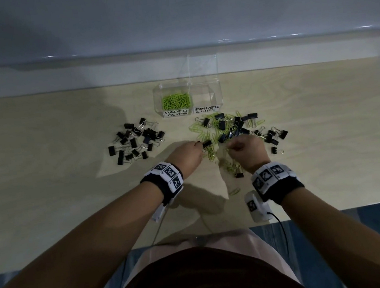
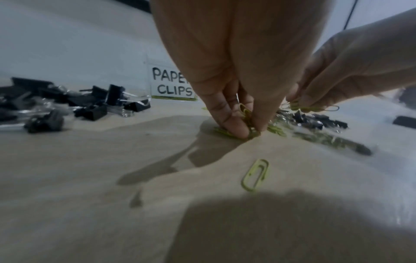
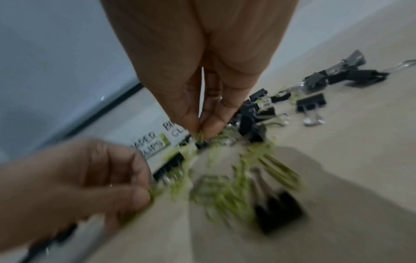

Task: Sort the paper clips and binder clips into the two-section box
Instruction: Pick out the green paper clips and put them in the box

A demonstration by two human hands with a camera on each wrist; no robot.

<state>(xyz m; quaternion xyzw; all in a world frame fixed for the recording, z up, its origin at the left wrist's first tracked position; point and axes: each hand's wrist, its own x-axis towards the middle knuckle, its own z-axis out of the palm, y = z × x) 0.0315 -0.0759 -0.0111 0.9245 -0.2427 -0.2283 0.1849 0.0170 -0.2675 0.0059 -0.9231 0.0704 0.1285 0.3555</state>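
Working from the two-section box (image 1: 186, 96) as my landmark, I see both hands low over the mixed pile (image 1: 227, 127) of green paper clips and black binder clips that lies just in front of the box's BINDER CLIPS label (image 1: 206, 109). My left hand (image 1: 186, 158) sits at the near-left edge of that pile, thumb and fingers (image 2: 234, 124) curled down to the table (image 1: 45, 185) and pinching a small bunch of green paper clips (image 2: 246, 115). My right hand (image 1: 248, 152) is beside it, at the pile's near edge, fingertips (image 3: 213, 124) pressed together around a few more green clips (image 2: 299, 106) lifted slightly off the table. The box's left section, labelled PAPER CLIPS (image 2: 172, 82), already holds a heap of green clips (image 1: 176, 100); the right section looks bare. A separate heap of black binder clips (image 1: 136, 142) lies to the front-left of the box, well apart from both hands. One loose paper clip (image 2: 255, 175) rests on the table nearer to me than the left hand, farther from the box. The right wrist view is blurred, so finer detail there escapes me.
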